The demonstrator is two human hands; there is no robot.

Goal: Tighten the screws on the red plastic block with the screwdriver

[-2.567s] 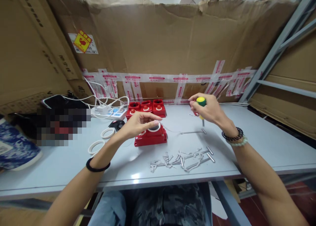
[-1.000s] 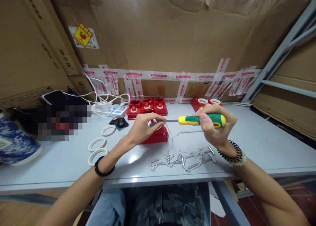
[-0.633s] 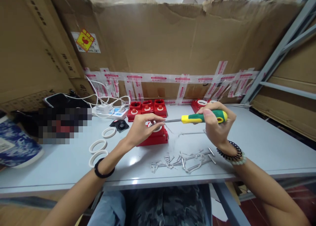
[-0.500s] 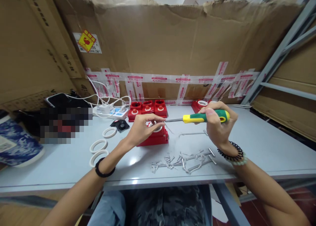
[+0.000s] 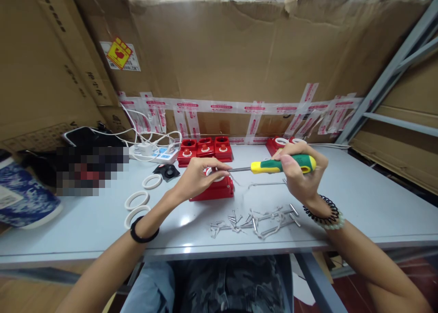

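- Left hand (image 5: 196,178) pinches the tip of the screwdriver shaft, above the red housing (image 5: 214,189) on the table (image 5: 359,203).
- Right hand (image 5: 299,176) grips the green-and-yellow screwdriver (image 5: 273,166), held level between both hands.
- Loose screws (image 5: 255,219) lie just in front.

Both forearms are bare, with no sleeves in view. The left hand (image 5: 196,178) has a plain black band, thin and round like a hair tie, on its wrist. The right hand (image 5: 298,175) carries two bracelets side by side at the wrist: a black coiled one (the springy telephone-cord kind) and a string of pale greenish-white beads. Below the table edge, the lap shows dark camouflage-patterned cloth, with light blue fabric beside it.
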